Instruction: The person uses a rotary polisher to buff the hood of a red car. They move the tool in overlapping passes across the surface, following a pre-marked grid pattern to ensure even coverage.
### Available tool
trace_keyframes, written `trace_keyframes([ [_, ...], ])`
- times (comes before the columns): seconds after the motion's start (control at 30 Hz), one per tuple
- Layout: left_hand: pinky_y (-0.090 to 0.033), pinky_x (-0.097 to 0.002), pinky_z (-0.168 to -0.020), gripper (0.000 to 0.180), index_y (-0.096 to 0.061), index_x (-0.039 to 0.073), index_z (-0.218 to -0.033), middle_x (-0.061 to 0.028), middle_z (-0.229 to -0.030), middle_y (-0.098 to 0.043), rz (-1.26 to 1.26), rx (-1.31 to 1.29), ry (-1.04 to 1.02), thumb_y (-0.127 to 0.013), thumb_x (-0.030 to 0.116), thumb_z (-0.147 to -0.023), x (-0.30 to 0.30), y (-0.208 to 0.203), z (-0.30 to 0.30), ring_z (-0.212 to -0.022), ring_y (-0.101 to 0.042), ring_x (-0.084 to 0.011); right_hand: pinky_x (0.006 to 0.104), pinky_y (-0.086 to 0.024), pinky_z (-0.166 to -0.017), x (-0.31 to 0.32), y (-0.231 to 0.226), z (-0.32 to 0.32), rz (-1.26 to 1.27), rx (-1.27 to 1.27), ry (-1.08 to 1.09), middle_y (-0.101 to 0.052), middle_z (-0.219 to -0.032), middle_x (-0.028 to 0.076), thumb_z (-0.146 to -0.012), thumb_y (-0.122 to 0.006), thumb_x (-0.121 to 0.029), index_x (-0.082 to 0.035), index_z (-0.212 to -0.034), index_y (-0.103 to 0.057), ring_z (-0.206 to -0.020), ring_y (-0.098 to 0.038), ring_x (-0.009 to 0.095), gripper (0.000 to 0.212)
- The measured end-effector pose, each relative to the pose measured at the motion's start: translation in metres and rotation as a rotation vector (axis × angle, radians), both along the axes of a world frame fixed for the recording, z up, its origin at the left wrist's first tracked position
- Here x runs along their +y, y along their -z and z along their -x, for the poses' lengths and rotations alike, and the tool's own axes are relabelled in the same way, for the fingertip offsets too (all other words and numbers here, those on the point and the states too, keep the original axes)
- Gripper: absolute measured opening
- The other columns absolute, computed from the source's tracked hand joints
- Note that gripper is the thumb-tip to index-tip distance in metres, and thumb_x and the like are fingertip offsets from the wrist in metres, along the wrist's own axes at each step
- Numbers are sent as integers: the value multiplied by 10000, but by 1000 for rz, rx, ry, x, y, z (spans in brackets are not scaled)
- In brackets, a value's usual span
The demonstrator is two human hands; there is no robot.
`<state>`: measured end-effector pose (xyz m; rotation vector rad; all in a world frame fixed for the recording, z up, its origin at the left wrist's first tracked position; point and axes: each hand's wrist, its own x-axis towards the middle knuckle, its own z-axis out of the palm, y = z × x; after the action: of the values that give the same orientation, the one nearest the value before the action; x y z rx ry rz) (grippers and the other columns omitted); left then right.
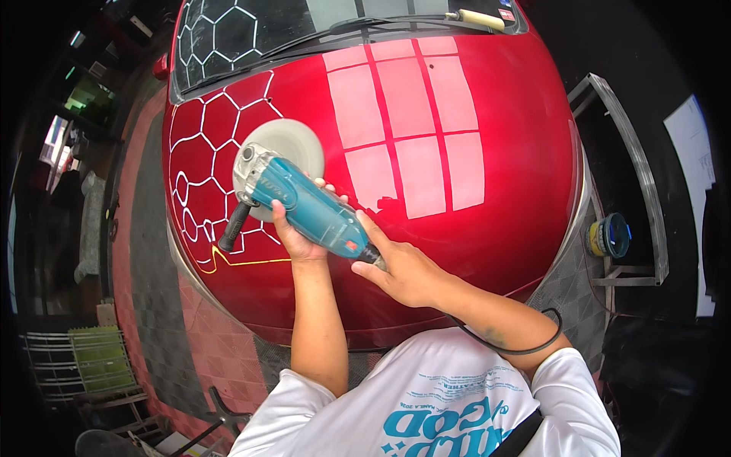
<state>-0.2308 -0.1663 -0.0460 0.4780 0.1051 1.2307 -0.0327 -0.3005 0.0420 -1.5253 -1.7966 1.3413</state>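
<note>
Both my hands hold a teal electric polisher (316, 209) over a glossy red car hood (518, 152). My left hand (299, 240) wraps the body from below, its thumb on the near side and fingertips showing beyond. At the rear end, by the cord, my right hand (403, 270) grips the tool. A round whitish pad (293, 145) sits at the polisher's front, over the left part of the hood; whether it touches the paint I cannot tell. The black side handle (234, 227) sticks out toward me, with neither hand on it.
A black cord (544, 339) loops over my right forearm. Wipers (327, 32) and a pale roller-like tool (476, 19) lie at the windshield. To the right stand a metal frame (647, 183) and a bucket (609, 234). A wire rack (68, 365) stands at lower left.
</note>
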Motion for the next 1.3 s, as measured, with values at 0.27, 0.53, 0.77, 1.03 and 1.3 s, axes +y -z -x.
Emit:
trace_keyframes([
  [0.27, -649, -556, -981, 787, -590, 2, -1408, -184, -1206, -744, 115, 127, 277, -822, 595, -945, -20, 10, -114, -1098, -761, -323, 497, -608, -822, -78, 17, -53, -34, -32, 446, -753, -1115, 271, -1130, -620, -333, -143, -1797, -90, -891, -767, 393, 873],
  [0.53, -657, -419, -814, 572, -630, 71, -1309, -85, -1086, -709, 149, 226, 581, -908, 395, -928, -60, -13, -271, -948, -729, -200, 295, -503, -462, -141, 35, -117, -12, 123, 950, -638, -821, 74, -1171, -572, -430, -171, -1729, -274, -533, -595, 133, 684],
  [0.77, -655, -392, -805, 498, -649, 79, -1274, -72, -1052, -724, 134, 162, 445, -883, 375, -950, -58, -10, -221, -900, -736, -187, 284, -514, -484, -129, 26, -102, -20, 50, 753, -634, -827, 68, -1171, -579, -353, -166, -1770, -204, -543, -590, 122, 731],
  [1.03, -646, -495, -959, 737, -622, -21, -1362, -182, -1223, -731, 152, 24, 65, -775, 590, -980, -47, 10, -44, -1072, -757, -308, 522, -560, -1065, -60, 0, -3, 54, -149, 269, -694, -1380, 376, -1122, -654, -327, -103, -1781, -117, -1307, -694, 521, 879],
  [1.3, -674, -546, -892, 864, -641, -62, -1344, -229, -1146, -749, 113, 40, -83, -649, 729, -995, 22, -2, 46, -1014, -773, -354, 530, -491, -1168, 20, -5, 29, -101, 2, -137, -582, -1536, 379, -1129, -624, -308, -100, -1795, -35, -1416, -617, 510, 914],
])
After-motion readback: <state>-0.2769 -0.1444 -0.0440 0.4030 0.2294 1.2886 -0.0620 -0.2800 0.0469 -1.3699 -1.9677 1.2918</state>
